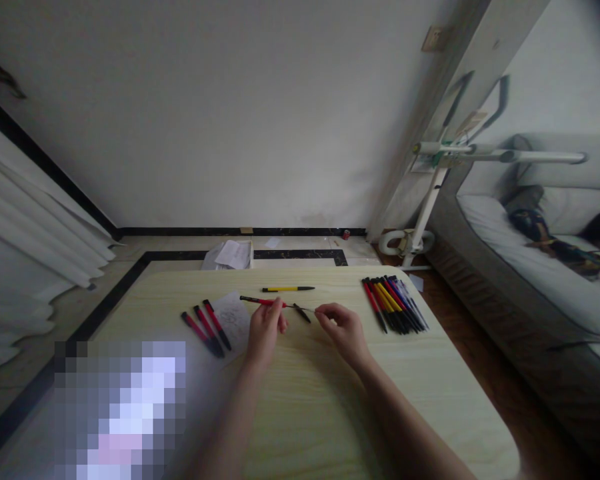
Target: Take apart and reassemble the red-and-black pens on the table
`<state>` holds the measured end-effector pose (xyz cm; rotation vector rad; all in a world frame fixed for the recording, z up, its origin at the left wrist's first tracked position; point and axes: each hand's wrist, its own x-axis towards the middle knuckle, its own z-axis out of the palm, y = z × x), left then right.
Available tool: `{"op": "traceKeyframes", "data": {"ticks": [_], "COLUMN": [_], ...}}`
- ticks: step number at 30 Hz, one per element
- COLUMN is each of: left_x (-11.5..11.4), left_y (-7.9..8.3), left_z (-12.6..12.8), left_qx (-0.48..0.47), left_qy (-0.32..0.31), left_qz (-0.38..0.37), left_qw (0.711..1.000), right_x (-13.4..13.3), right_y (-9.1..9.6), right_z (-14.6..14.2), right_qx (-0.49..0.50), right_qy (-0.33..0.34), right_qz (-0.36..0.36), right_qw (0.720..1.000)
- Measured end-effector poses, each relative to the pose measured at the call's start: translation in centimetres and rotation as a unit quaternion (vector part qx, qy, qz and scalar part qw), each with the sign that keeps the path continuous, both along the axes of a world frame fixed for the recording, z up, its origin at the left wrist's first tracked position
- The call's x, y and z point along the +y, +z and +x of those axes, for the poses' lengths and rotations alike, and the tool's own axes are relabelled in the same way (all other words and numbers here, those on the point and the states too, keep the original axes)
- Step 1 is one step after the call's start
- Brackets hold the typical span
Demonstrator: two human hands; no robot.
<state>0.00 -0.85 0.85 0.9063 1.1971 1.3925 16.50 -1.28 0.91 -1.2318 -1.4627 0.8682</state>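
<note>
My left hand (265, 333) is closed around a red pen (255, 300), which lies nearly level with its black end to the left. From the pen's right end a thin refill (305, 309) reaches across to my right hand (344, 333), whose fingertips pinch its far end. A short black pen piece (303, 313) lies on the table between the hands, close to the refill. Just beyond them rests a yellow pen (289, 289) with black ends. How far the refill sits inside the barrel is hidden.
Three red-and-black pens (213, 321) lie on and beside a scribbled paper (237, 319) at left. Several red, yellow, black and blue pens (395, 303) are lined up at the right of the wooden table (310, 413). A blurred bright patch covers the lower left.
</note>
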Motion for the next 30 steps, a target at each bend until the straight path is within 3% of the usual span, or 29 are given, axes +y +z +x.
{"op": "traceKeyframes", "data": {"ticks": [14,23,30], "left_x": [0.03,0.15,0.1], "left_y": [0.34,-0.03,0.13], "left_z": [-0.17,-0.08,0.14], "left_qx": [0.058,-0.009,-0.001], "left_qy": [-0.007,-0.004,-0.008], "left_qz": [0.0,0.008,-0.007], "left_qw": [0.998,1.0,1.0], "right_x": [-0.12,-0.22,-0.23], "right_y": [0.15,0.2,0.31], "right_z": [-0.01,0.01,-0.08], "right_qx": [-0.019,-0.023,-0.027], "right_qy": [-0.008,-0.006,-0.008], "right_qz": [0.012,0.014,0.011], "right_qw": [1.0,1.0,1.0]}}
